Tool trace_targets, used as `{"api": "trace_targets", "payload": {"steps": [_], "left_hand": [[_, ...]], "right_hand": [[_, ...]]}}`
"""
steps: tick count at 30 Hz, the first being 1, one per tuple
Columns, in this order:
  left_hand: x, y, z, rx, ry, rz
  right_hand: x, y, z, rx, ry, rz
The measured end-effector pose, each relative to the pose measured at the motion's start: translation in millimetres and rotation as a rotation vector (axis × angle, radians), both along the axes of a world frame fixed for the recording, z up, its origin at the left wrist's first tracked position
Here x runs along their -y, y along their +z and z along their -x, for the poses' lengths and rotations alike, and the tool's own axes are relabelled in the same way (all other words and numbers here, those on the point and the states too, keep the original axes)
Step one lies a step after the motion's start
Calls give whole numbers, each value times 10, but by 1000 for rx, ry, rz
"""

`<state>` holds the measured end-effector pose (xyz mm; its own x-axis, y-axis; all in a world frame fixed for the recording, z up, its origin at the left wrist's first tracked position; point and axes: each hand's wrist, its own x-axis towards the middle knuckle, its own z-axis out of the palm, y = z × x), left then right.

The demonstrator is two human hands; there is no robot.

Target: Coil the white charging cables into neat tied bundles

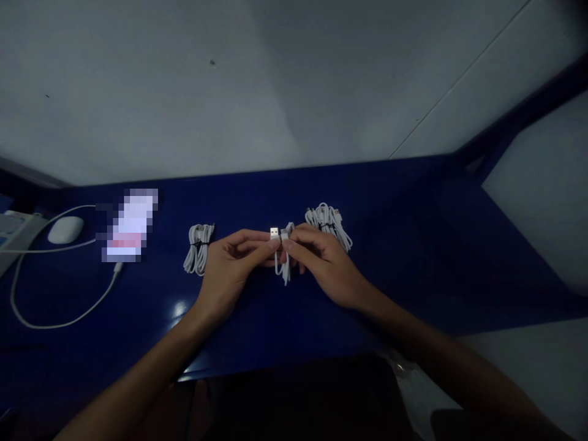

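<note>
Between both hands is a white USB cable (285, 269), bundled, its metal USB plug pointing up and away from me. My left hand (234, 260) pinches it near the plug, thumb on top. From the other side my right hand (324, 257) grips the same bundle with thumb and fingers; part of the cable is hidden behind the fingers. Just left of my left hand lies a coiled white cable bundle (197, 248) with a black tie round its middle. Beyond my right hand rest more tied white cables (328, 217), partly covered by that hand.
The blue table (395, 245) runs along a pale wall (184, 110). At the left are a phone (131, 226) with a blurred screen, its white charging cord (103, 306) curving over the table, and a white rounded case or mouse (65, 229). A dark shape is below the front edge.
</note>
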<state>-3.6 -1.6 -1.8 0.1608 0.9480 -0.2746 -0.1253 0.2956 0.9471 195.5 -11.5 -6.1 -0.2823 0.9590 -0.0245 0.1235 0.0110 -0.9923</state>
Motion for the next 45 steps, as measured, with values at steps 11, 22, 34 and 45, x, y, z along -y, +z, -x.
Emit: {"api": "trace_targets", "payload": {"steps": [11, 22, 34, 45], "left_hand": [[-3, -3, 4, -13, -7, -3], [-8, -18, 9, 2, -14, -3], [-10, -41, 5, 4, -18, -22], [-17, -71, 8, 24, -16, -13]], "right_hand": [[-12, 9, 12, 6, -5, 1], [-10, 2, 8, 4, -7, 12], [-8, -17, -14, -1, 0, 27], [-8, -38, 18, 56, -27, -5]]}}
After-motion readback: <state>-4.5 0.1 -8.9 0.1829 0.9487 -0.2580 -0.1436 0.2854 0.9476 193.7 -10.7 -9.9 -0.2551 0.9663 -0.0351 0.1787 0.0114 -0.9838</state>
